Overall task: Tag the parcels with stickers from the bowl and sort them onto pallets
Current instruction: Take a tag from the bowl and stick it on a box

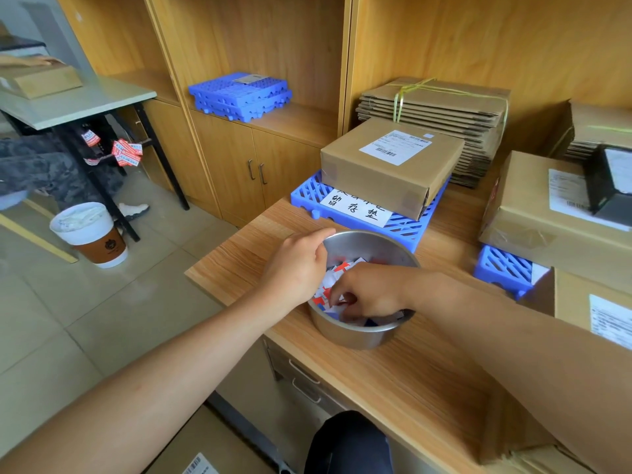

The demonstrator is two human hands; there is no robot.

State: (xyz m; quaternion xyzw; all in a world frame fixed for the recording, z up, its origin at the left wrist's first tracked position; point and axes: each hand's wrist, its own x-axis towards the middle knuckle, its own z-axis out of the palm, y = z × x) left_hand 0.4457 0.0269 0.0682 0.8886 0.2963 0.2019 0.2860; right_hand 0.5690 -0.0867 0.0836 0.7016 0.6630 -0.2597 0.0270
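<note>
Now right hand (369, 295) pinches stickers (337, 270) (in bowl (355, 333))

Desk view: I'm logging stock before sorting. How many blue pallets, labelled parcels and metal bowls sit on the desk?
Blue pallets: 2
Labelled parcels: 3
Metal bowls: 1
Total: 6

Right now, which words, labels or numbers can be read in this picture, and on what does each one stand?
"暂存垫": handwritten sign on the blue pallet; its upper line is mostly hidden by the parcel.
Too small to read: print and barcodes on the parcel labels.
Blurred: stickers in the bowl.
Unreadable: logo on the cup.
</note>
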